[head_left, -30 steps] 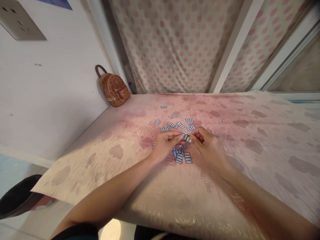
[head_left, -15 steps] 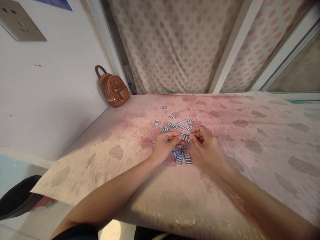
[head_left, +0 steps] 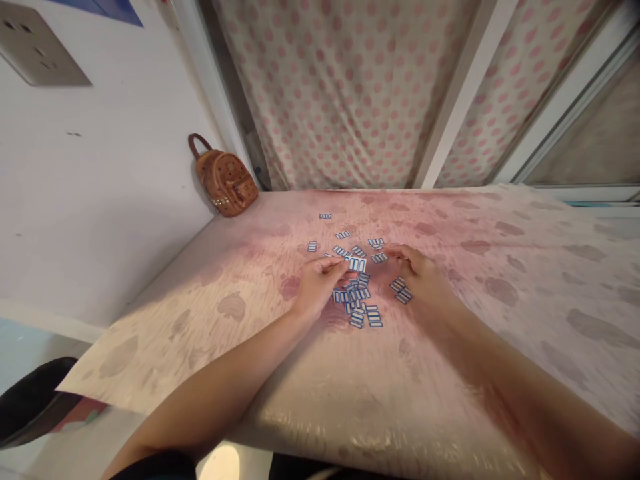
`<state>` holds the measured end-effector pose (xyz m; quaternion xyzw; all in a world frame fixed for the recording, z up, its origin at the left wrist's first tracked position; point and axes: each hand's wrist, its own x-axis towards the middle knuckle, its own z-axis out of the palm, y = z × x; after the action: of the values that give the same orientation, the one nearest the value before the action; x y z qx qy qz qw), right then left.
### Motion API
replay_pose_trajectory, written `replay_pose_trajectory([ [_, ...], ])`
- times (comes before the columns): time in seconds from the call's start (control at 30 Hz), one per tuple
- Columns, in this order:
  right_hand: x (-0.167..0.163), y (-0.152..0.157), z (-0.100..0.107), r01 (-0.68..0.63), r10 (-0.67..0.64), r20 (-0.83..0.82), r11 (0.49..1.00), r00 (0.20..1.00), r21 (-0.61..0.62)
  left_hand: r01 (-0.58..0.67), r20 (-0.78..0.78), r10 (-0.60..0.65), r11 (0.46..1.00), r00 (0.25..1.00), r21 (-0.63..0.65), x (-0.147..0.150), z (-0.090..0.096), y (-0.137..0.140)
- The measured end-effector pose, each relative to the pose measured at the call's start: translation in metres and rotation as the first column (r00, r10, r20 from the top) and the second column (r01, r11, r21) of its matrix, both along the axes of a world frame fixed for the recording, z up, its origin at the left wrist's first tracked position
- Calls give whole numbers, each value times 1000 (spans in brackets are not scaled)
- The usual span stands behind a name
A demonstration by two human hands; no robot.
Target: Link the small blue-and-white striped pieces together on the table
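My left hand [head_left: 320,283] is closed, pinching a small white card with blue stripes [head_left: 357,265] between thumb and fingers. Below and around it, several similar blue-and-white striped cards [head_left: 353,293] lie in a loose, overlapping cluster on the table. My right hand [head_left: 419,270] is off to the right, its fingers loosely bent and apart from the held card; I see nothing between them. Beside its thumb side is a pair of striped cards [head_left: 401,290]. More cards [head_left: 379,258] are scattered beyond both hands.
A patterned pink and cream cloth [head_left: 200,300] covers the table. A small brown backpack [head_left: 227,180] stands at the far left corner against the wall. Behind the table hangs a polka-dot curtain [head_left: 340,93]. A dark round container [head_left: 35,400] is on the floor at left.
My right hand has let go of the card both hands were holding and moved a little right. The card stays in my left hand. A pair of cards now shows beside my right hand.
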<state>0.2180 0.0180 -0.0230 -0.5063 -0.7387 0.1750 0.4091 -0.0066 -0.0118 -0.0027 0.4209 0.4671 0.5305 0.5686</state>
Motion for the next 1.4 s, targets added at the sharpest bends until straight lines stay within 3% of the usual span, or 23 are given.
replay_pose_trajectory([
  [0.17,8,19,-13,-104,108,148,994,983,-30,-62,23,62,998,998,-19,-3,1,6],
  [0.37,12,18,-14,89,-91,228,996,970,17,-57,28,57,998,998,-6,-4,0,7],
  [0.5,9,18,-17,224,-232,371,972,899,66,-56,18,56,998,998,-17,-3,-2,6],
  [0.67,-3,20,-19,215,-214,389,976,896,40,-55,-3,55,998,998,1,-1,-3,4],
  [0.8,-5,15,-11,206,-214,253,977,944,59,-59,-18,59,998,998,-13,0,-2,3],
  [0.9,-8,4,3,208,-209,28,976,977,59,-54,-27,53,998,998,-13,0,-1,2],
  [1.1,-32,-27,25,-42,-26,-413,987,910,-155,-44,-23,44,999,999,8,1,-2,0],
  [1.23,-43,-35,20,-168,16,-510,953,860,-252,-24,-19,25,999,1000,30,3,-5,-1],
  [1.4,-43,-37,17,-116,-33,-476,953,879,-278,-2,1,2,999,1000,39,7,-10,-2],
])
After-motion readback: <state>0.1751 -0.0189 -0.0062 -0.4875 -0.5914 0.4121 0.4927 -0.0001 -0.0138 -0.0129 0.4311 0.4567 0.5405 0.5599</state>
